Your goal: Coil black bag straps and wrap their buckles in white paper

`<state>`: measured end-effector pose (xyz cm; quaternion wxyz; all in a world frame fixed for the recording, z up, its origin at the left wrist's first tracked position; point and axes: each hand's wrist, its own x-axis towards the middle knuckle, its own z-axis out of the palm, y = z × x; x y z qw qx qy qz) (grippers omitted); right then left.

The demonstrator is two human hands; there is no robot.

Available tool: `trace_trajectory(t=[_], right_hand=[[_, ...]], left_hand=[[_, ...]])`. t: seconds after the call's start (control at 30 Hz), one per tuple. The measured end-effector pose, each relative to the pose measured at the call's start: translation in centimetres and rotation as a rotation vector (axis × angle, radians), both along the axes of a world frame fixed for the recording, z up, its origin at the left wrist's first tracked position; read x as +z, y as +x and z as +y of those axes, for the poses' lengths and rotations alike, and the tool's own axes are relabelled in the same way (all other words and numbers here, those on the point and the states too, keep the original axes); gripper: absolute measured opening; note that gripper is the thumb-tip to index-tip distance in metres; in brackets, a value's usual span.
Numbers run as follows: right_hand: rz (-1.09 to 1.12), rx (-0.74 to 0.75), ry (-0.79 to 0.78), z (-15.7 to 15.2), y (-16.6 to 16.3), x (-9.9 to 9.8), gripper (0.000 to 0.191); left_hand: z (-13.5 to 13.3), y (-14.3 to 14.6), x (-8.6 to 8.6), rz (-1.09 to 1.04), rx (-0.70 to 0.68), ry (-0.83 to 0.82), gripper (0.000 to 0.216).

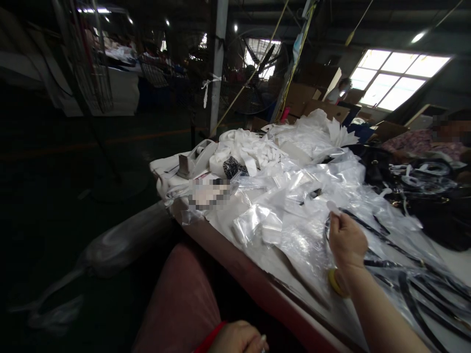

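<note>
Over one table (253,257), one right hand (346,240) pinches one white tab (333,207).

Right hand (346,240) up over the worktop (257,264), pinching a small white tab (333,207) above clear plastic bags (279,215) and black straps (405,274); left hand (239,339) low, curled, below the worktop edge.

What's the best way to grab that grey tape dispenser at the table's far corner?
Probably from above, pinching the grey tape dispenser across its long flat sides near the middle. It stands upright at the corner of the white-covered table, and the heap of white foam strips crowds its right end, leaving the top free.
</note>
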<state>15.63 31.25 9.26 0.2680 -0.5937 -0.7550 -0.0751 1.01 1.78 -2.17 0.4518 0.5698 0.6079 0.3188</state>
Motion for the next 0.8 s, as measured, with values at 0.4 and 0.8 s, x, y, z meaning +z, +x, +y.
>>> trace_trajectory(t=[0.4,0.8], right_hand=[[-0.162,0.310,-0.493,-5.8,-2.6,-1.2,0.027],[0.851,0.579,-1.356,-5.9,3.4,0.5,0.041]], left_hand=[[-0.7,0.3,1.0,0.009,0.069,0.135,0.063],[-1.6,0.8,3.3,-0.017,0.129,0.034,0.041]])
